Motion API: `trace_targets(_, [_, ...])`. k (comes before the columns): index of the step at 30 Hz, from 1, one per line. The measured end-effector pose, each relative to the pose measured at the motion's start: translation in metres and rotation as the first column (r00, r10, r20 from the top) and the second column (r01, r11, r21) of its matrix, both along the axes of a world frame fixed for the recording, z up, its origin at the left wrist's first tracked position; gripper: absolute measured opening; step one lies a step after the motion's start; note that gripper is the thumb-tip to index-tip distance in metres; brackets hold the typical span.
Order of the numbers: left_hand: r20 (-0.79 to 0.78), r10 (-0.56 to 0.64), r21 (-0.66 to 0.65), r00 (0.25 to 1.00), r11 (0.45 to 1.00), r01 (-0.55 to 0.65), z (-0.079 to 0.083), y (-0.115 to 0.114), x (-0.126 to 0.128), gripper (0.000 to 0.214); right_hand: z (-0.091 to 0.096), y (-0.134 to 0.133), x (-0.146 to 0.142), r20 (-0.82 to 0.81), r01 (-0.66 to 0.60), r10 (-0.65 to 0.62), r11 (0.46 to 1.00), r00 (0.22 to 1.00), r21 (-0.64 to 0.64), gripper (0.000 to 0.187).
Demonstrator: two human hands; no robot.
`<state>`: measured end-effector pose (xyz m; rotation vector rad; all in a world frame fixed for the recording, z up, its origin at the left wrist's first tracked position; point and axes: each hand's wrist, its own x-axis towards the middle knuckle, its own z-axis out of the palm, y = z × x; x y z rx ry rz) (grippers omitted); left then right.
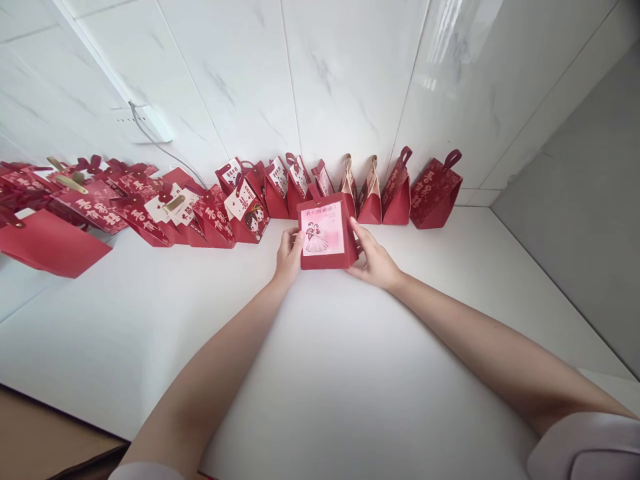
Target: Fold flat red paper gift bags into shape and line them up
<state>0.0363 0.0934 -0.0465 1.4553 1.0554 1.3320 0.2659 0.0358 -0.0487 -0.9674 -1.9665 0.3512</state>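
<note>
Both hands — left hand (pixel 289 257), right hand (pixel 374 261) — clasp red box (pixel 326 233) | white table (pixel 350 373) | bags (pixel 395 190) behind

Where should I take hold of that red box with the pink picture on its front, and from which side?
Grip the red box by its two flat side walls, from left and right, as the left hand and right hand do. It sits upright on the white table with nothing beside it, while the row of gift bags crowds its back.
</note>
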Motion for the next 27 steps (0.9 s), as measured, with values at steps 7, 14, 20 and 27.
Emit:
trace_targets(7, [-0.083,-0.174,0.104,0.981,0.978,0.182,0.004,-0.006,-0.001,0.068,0.000,-0.006,-0.004,0.153,0.010,-0.037,0.985,0.987,0.173,0.060])
trace_targets(14, [-0.123,-0.518,0.103,0.847,0.842,0.530,0.003,-0.011,0.005,0.090,0.005,-0.005,-0.007,0.021,-0.105,0.104,0.993,0.994,0.062,0.095])
trace_targets(20, [-0.197,-0.459,0.100,0.866,0.870,0.484,0.004,-0.010,0.005,0.092,0.001,0.001,-0.005,-0.144,-0.261,0.224,0.904,0.964,-0.339,0.077])
trace_targets(27, [-0.194,-0.466,0.100,0.863,0.866,0.490,0.004,-0.010,0.004,0.083,0.001,0.004,0.000,-0.117,-0.310,0.287,0.891,0.951,-0.333,0.075])
